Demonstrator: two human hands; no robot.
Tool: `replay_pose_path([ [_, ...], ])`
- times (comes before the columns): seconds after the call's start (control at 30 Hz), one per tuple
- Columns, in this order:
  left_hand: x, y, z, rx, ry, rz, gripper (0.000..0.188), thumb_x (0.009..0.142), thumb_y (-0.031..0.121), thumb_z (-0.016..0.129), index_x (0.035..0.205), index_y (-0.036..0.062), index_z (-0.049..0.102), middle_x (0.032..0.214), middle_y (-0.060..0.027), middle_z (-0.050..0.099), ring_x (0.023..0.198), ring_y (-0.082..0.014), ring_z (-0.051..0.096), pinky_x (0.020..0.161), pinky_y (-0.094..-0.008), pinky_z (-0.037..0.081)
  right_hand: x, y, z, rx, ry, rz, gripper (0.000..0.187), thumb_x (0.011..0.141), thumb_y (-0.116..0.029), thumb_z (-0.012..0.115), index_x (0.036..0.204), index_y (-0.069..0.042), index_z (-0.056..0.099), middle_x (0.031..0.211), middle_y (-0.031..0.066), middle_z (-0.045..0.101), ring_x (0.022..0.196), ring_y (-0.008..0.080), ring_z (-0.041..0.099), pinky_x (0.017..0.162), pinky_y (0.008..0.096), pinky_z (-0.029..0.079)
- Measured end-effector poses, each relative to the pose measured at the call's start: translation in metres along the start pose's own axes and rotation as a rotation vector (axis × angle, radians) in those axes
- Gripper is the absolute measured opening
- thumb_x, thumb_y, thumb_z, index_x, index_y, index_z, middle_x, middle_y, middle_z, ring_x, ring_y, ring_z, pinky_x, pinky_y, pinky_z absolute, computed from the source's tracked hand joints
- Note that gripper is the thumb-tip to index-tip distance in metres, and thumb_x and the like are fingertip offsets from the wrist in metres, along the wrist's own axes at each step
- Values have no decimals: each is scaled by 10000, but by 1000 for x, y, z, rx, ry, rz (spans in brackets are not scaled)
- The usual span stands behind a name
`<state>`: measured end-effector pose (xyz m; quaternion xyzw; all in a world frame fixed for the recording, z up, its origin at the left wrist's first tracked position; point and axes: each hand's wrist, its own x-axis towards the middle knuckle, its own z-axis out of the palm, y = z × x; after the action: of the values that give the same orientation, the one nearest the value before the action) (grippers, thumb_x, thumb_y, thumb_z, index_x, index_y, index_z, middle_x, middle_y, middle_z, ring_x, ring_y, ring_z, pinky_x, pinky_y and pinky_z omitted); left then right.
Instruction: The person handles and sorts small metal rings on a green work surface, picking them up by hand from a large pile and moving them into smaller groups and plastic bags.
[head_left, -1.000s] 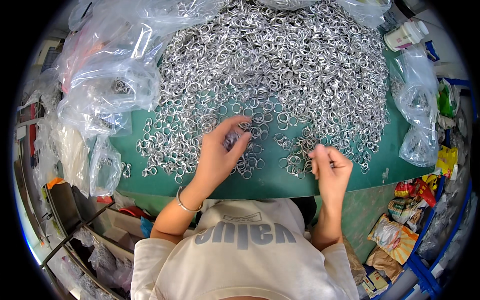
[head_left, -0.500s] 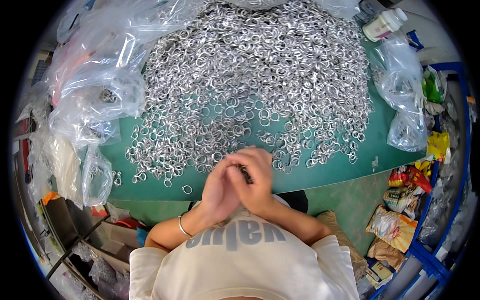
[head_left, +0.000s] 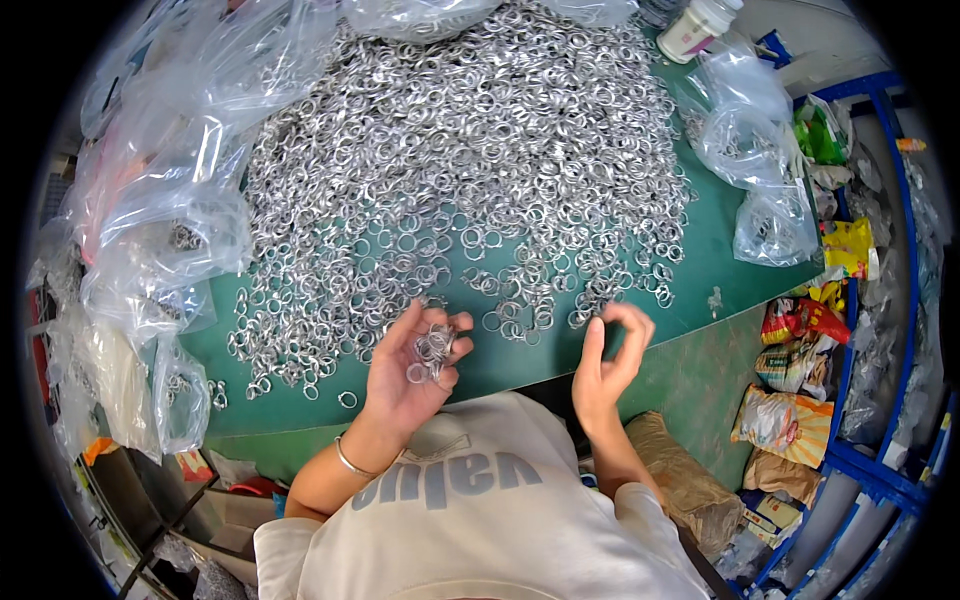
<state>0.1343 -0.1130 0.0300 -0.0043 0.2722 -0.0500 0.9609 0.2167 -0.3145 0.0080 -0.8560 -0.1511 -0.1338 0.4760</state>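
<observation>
A great heap of silver metal rings (head_left: pixel 480 110) spreads over the green table (head_left: pixel 500 375), thinning into loose rings on the near side. In the upturned palm of my left hand (head_left: pixel 398 385) lies a small bunch of silver rings (head_left: pixel 434 348), with the fingers curled up around it. My right hand (head_left: pixel 605 385) is apart from it, over the table's near edge. Its thumb and bent fingers stand apart with a gap, and I see nothing between them. The thumb tip is close to some loose rings (head_left: pixel 590 305) at the heap's near right.
Clear plastic bags (head_left: pixel 160 230) crowd the left side, some with rings inside. More bags (head_left: pixel 745 140) and a white bottle (head_left: pixel 698 28) stand at the right. A blue-framed shelf (head_left: pixel 885 150) and colourful packets (head_left: pixel 785 440) lie beyond the table's right edge.
My hands were together, cupped around something at the table's near edge. They have parted: the left moved left with rings showing in its palm, the right moved right. The view has shifted slightly.
</observation>
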Motion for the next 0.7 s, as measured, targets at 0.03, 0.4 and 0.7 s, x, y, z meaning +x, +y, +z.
replay_pose_path([
  [0.03,0,-2,3,68,65,13,325,994,317,408,949,51,590,1014,-154,545,835,-216,586,486,-273,570,3,6,-7,-194,-65,-9,260,866,-88,571,1093,31,524,1143,194,496,1044,332,449,910,452,353],
  [0.4,11,-14,-7,222,-3,-87,209,966,299,507,948,98,562,778,-37,490,598,-108,422,371,-187,301,-13,-7,31,-112,-557,-216,627,781,-177,682,1322,13,428,1432,218,321,1348,460,239,1065,552,259],
  [0.7,21,-18,25,182,31,111,295,972,353,477,896,81,562,858,-66,505,732,-138,500,413,-179,434,6,3,35,125,-504,-560,309,792,-108,606,1082,1,597,1306,152,486,1256,374,416,1012,522,329],
])
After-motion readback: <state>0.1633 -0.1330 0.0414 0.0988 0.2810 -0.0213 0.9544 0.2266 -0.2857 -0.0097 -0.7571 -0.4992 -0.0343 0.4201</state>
